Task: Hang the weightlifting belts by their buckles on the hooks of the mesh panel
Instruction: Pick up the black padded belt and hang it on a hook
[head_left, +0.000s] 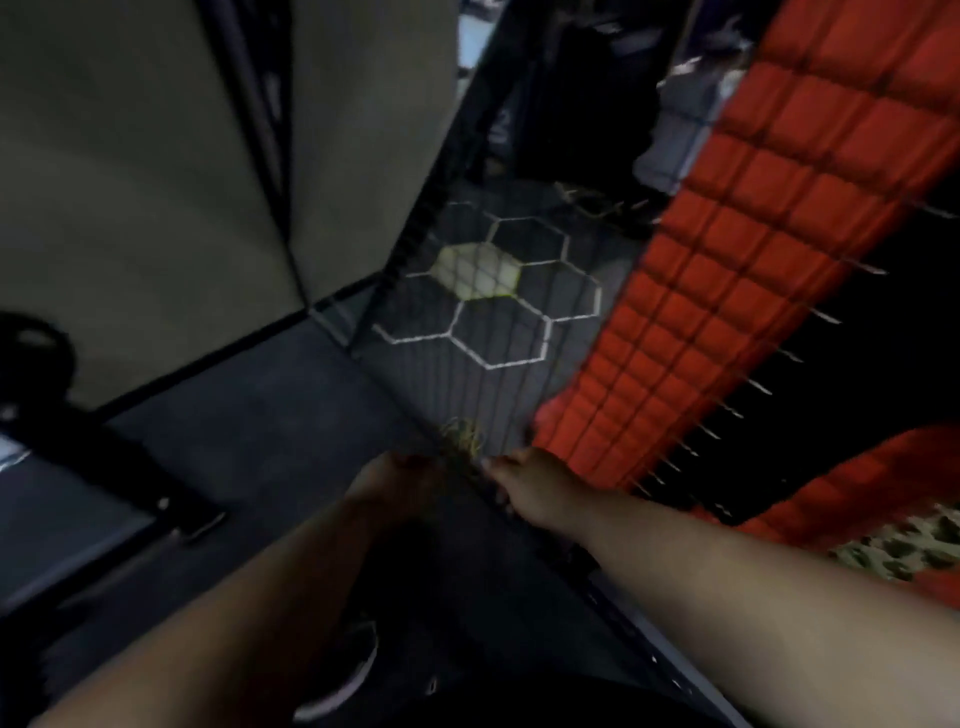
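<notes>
Head view, heavy motion blur. Both my hands are down at the lower edge of the mesh panel (498, 332). Left hand (400, 480) and right hand (524, 483) meet at a dark, blurred thing with yellowish strands (462, 436); whether that is a belt buckle I cannot tell. Grip state of either hand: cannot tell, fingers smeared. Row of hooks (769, 387) juts from the mesh along the red padded belt (737, 270) already against the panel. Judgement: steady the head, find the buckle, present its opening square to a free hook.
</notes>
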